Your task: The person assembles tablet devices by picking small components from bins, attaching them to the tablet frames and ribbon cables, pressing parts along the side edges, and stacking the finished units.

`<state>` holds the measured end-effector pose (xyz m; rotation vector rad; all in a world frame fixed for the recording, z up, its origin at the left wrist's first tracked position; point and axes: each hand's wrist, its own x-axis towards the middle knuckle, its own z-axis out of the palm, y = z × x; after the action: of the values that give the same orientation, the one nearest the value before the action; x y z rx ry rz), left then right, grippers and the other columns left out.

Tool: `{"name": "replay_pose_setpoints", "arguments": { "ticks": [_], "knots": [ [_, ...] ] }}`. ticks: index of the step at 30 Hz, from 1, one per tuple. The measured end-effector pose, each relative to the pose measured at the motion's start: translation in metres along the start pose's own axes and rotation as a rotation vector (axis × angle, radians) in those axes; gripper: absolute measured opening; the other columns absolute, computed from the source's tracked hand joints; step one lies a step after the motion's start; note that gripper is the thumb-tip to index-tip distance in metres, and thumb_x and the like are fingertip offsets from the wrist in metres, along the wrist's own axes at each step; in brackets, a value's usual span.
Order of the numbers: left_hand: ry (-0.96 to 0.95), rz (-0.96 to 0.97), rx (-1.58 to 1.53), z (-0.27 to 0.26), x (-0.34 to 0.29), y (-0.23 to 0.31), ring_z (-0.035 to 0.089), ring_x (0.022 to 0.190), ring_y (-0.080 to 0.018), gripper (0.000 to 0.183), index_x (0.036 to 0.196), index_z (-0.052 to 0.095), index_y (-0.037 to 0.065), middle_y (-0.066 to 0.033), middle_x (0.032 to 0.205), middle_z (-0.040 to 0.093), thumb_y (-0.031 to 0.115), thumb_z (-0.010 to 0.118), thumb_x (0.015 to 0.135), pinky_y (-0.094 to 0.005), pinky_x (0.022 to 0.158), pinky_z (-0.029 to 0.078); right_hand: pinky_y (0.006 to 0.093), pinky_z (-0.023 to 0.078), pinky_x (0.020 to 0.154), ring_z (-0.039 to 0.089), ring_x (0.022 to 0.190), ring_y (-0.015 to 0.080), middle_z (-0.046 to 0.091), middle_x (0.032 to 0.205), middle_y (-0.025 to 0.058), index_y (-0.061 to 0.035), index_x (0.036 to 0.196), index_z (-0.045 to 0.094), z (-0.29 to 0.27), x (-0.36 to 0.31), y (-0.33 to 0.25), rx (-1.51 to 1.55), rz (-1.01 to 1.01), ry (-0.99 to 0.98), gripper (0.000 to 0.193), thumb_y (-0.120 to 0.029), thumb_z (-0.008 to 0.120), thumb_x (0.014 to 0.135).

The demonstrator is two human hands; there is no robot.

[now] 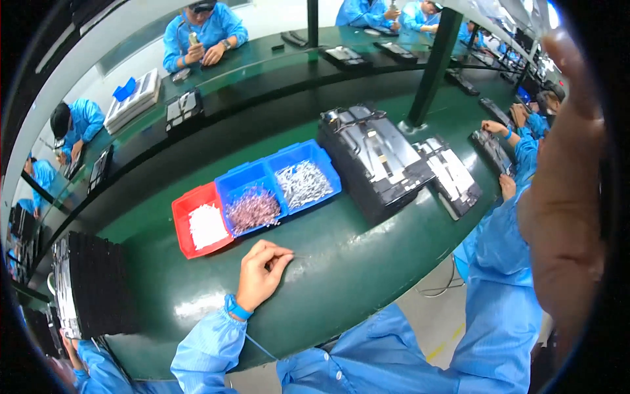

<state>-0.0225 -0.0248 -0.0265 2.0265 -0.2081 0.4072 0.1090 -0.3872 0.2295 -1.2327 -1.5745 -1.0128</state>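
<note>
While the left hand [258,279] hovers at or rests on the green surface [341,276], near the middle of its near edge, its grip is drawn together, thumb and forefinger tips meeting; whether something tiny sits between them I cannot tell. The right hand [566,190] is raised close to the camera, off the surface's right side, large and blurred, and the state of its grip cannot be told.

Just beyond the left hand, three open bins stand side by side, between the near and far edges: a red bin [177,220] with white pieces [207,226], a blue bin [239,172] with thin pinkish-brown pieces [252,209], and another blue bin [289,155] with silvery pieces [303,184]. Right of them rises a stack of black-and-silver panels [380,154], with a flat panel [451,176] beside it toward the near edge. Near the surface's left end stands a dark stack [98,289].
</note>
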Motion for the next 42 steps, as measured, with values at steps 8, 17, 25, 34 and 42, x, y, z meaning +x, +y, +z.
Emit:
{"name": "replay_pose_setpoints", "arguments": {
  "ticks": [8,17,25,34,42],
  "knots": [
    [0.069,0.019,0.013,-0.003,-0.013,-0.004,0.057,0.065,-0.0119,0.008,0.091,0.075,0.002,-0.0064,0.084,0.062,0.002,0.076,0.083,-0.0256,0.058,0.046,0.0452,0.041,0.106,0.052,0.129,0.0324,0.052,0.142,0.0191,0.0003,0.143,0.047,0.003,-0.060,0.018,-0.613,0.761,-0.258,0.077,-0.032,0.080,0.081],
    [0.118,-0.043,-0.005,-0.006,-0.021,0.002,0.056,0.064,-0.0103,0.009,0.092,0.076,0.003,-0.0056,0.085,0.063,0.002,0.077,0.083,-0.0243,0.056,0.045,0.0540,0.032,0.112,0.040,0.134,0.0501,0.038,0.145,0.0336,-0.0054,0.156,0.024,-0.047,-0.240,0.033,-1.027,1.675,-0.806,0.145,-0.073,0.084,0.042],
    [0.292,-0.194,-0.116,-0.034,-0.059,0.016,0.056,0.074,-0.0101,0.009,0.095,0.074,0.001,-0.0047,0.091,0.060,-0.001,0.073,0.086,-0.0232,0.061,0.045,0.0467,0.037,0.109,0.047,0.131,0.0384,0.043,0.145,0.0230,0.0030,0.149,0.032,-0.006,-0.145,-0.066,-0.839,1.059,-0.184,0.122,-0.041,0.092,0.052],
    [0.564,-0.313,-0.393,0.006,-0.121,0.075,0.060,0.102,-0.0194,0.010,0.094,0.070,0.000,-0.0143,0.119,0.056,-0.007,0.067,0.088,-0.0318,0.091,0.051,0.0608,0.028,0.099,0.037,0.123,0.0521,0.035,0.136,0.0390,0.0049,0.145,0.038,0.153,-0.133,-0.130,-0.257,0.996,-0.889,0.123,-0.065,0.082,0.053],
    [0.364,-0.401,-0.445,0.041,-0.117,0.079,0.046,0.136,-0.0309,0.014,0.101,0.074,0.001,-0.0206,0.151,0.039,-0.001,0.072,0.087,-0.0420,0.111,0.040,0.0545,0.037,0.086,0.047,0.107,0.0450,0.046,0.124,0.0321,0.0133,0.140,0.037,0.188,-0.160,-0.151,-0.409,1.099,-0.762,0.116,-0.069,0.076,0.067]
  ]
}}
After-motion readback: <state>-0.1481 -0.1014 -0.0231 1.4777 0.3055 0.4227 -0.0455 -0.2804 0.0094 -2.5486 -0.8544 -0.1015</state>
